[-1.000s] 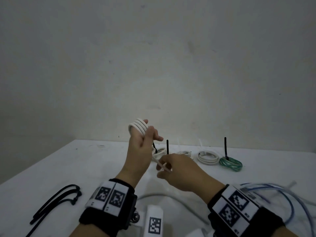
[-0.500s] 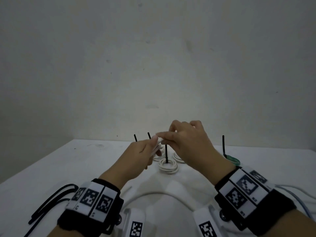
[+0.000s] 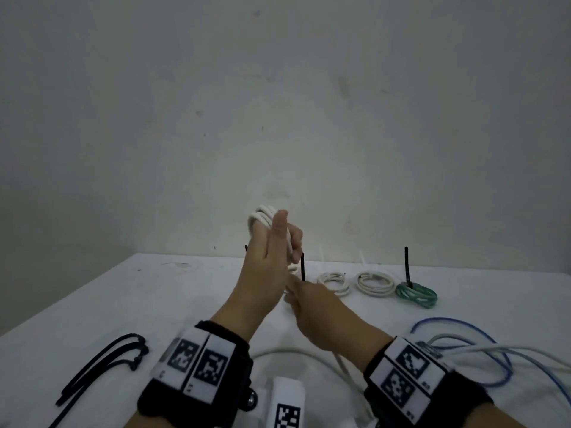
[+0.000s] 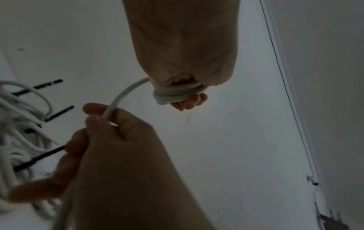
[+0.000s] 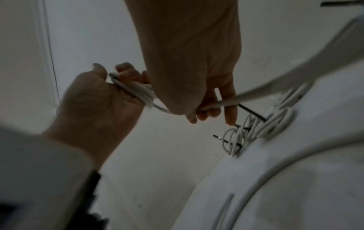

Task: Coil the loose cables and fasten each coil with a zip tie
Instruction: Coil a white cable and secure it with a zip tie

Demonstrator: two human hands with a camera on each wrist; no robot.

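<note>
At lower left, spare black zip ties [image 3: 102,366] lie on the table [image 3: 185,291]. Centre frame, the left hand [image 3: 268,261] is raised, fingers wrapped by white cable [image 3: 262,216] turns. Just below it, the right hand [image 3: 312,307] pinches the trailing length. Best to keep each turn snug and parallel. Right of centre sit finished coils [image 3: 375,282].

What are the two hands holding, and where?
One white round cable: its loops wrap the left hand's fingers, and the right hand pinches its loose strand just below.
</note>
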